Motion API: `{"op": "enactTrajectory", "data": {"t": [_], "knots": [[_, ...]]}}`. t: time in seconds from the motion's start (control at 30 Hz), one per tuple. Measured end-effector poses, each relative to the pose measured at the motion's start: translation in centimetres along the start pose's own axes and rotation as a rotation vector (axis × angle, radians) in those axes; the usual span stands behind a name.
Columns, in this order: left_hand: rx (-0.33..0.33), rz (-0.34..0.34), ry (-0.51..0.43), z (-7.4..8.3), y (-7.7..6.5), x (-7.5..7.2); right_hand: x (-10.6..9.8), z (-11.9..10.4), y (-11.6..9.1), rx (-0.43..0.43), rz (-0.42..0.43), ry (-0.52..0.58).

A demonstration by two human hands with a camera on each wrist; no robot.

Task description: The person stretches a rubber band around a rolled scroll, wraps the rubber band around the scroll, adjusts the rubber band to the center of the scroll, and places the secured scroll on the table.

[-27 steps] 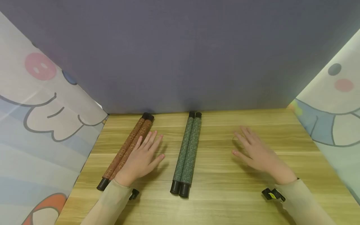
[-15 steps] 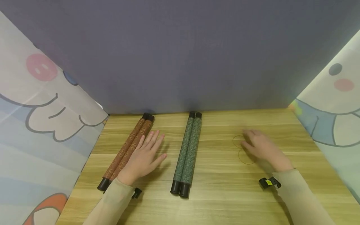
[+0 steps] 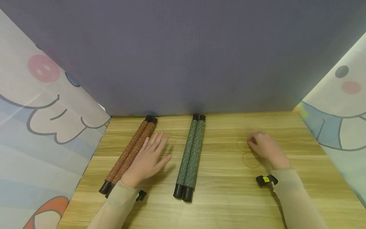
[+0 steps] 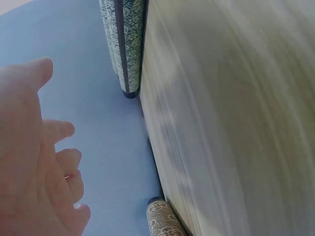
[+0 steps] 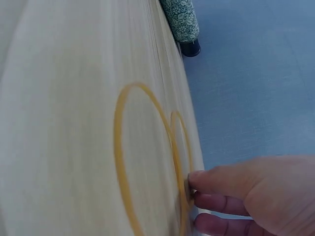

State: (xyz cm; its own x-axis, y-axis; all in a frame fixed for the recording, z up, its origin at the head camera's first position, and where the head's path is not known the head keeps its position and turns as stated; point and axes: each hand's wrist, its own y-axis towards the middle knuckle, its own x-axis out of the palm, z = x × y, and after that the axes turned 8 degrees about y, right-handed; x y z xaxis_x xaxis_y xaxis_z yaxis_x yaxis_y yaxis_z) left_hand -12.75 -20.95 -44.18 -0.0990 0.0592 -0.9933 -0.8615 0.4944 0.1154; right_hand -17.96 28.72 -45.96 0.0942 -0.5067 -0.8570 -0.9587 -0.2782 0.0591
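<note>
My right hand (image 3: 266, 148) is at the right of the table, its thumb and fingers pinching the edge of the farther thin yellow rubber band (image 3: 237, 146). A second rubber band (image 5: 118, 142) lies just nearer, beside it, and looks large in the right wrist view. My left hand (image 3: 147, 160) has its fingers spread and holds nothing. In the head view it overlaps a brown patterned scroll (image 3: 125, 155), rolled into two side-by-side rolls with black ends. Between the hands lies a green patterned scroll (image 3: 190, 152), likewise in two rolls.
The wooden table (image 3: 223, 203) meets a grey-blue upright panel (image 3: 186, 57) at its back edge. Cartoon-printed sheets stand at the left (image 3: 43, 105) and right (image 3: 340, 117) sides.
My right hand has drawn its spread fingers together and come down onto the farther rubber band, uncovering the nearer one. The left hand has barely shifted; both scrolls stay put.
</note>
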Motion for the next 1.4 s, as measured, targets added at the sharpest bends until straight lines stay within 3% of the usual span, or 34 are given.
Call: {"op": "enactTrajectory", "data": {"t": [0.23, 0.47, 0.57, 0.7, 0.83, 0.97, 1.13, 1.4], "knots": [[0.004, 0.003, -0.072, 0.3, 0.9, 0.3, 0.1, -0.1, 0.5, 0.013, 0.005, 0.007], [0.012, 0.044, -0.293, 1.8, 2.8, 0.0, -1.2, -2.8, 1.0, -0.028, 0.062, 0.154], [0.028, 0.091, -0.411, 3.1, 3.9, -0.5, -2.2, -5.0, 1.1, -0.058, 0.092, 0.203], [0.025, 0.162, -0.562, 5.4, 5.6, -1.1, -3.3, -8.2, 1.1, -0.099, 0.155, 0.186], [-0.007, 0.196, -0.768, 7.9, 7.3, -1.3, -3.0, -11.3, 1.5, -0.194, 0.203, 0.18], [-0.007, 0.209, -0.933, 9.9, 8.5, -1.6, -2.2, -14.0, 2.0, -0.293, 0.19, 0.221], [-0.046, 0.209, -1.041, 11.2, 9.3, -2.2, -2.0, -16.1, 2.5, -0.345, 0.195, 0.254], [-0.088, 0.25, -1.086, 11.2, 9.3, -2.8, -3.2, -17.2, 2.5, -0.292, 0.157, 0.362]]}}
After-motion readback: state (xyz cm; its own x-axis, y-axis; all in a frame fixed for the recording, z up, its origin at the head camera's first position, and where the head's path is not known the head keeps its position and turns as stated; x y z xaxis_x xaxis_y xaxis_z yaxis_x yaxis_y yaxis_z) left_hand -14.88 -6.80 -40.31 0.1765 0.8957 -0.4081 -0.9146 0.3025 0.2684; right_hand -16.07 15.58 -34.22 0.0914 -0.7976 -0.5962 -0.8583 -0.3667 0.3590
